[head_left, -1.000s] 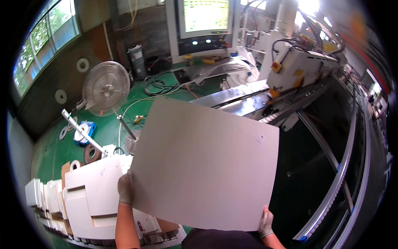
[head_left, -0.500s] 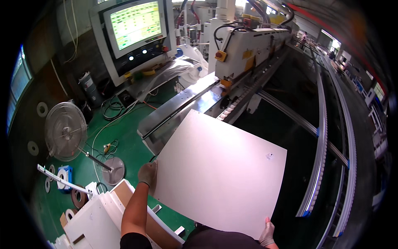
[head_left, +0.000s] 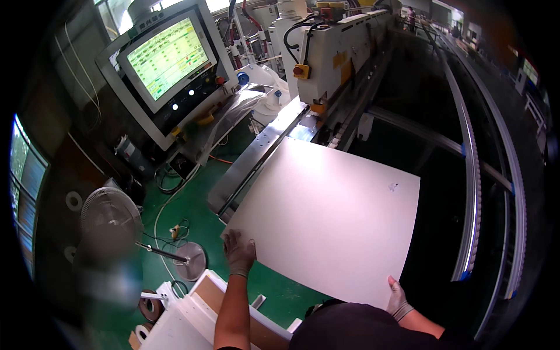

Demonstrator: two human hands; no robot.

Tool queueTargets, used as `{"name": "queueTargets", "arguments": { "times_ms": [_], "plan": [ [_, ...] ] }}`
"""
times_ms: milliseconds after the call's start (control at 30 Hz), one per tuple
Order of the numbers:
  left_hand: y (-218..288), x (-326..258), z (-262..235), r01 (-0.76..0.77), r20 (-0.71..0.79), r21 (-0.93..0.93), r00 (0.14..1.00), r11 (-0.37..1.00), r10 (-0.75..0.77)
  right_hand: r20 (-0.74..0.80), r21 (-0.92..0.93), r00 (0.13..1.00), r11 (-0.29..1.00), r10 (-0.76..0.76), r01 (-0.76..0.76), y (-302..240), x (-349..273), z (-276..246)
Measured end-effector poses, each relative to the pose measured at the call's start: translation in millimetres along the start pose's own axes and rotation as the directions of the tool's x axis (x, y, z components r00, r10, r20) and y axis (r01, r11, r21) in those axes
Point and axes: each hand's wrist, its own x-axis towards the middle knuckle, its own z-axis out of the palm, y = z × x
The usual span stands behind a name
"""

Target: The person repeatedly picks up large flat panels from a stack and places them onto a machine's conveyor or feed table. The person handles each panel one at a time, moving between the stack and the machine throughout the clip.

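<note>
A large white rectangular panel (head_left: 332, 216) lies in front of me, its far left side over the metal infeed rail (head_left: 256, 160) of a long machine. At the panel's near left corner my left hand (head_left: 238, 255), in a grey glove, rests against the edge with its fingers spread. My right hand (head_left: 399, 298), also gloved, grips the near right corner. Its thumb lies on top, and the other fingers are mostly hidden below. A small mark (head_left: 393, 186) shows near the panel's right edge.
A control screen (head_left: 168, 61) stands at the far left. The long white machine (head_left: 332, 58) has an emergency-stop button (head_left: 301, 71). Roller rails (head_left: 466, 192) curve along the right. A floor fan (head_left: 111, 216) and stacked white panels (head_left: 186, 318) are on the left.
The panel has moved away from me and slightly right, further along the rail. My left hand has gone from gripping the edge to spread fingers against the near left corner. The view has turned left.
</note>
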Motion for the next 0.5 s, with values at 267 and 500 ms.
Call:
{"name": "queueTargets", "arguments": {
  "times_ms": [267, 500],
  "plan": [
    [24, 81, -1, 0.099, 0.046, -0.019, 0.994, 0.995, -0.098, 0.033, 0.064, 0.987, 0.985, 0.16, -0.162, -6, 41, 47],
    [35, 133, 41, 0.005, 0.038, 0.053, 0.999, 0.999, -0.007, -0.215, 0.119, 0.969, 0.988, 0.125, -0.102, -47, 76, 78]
  ]
}}
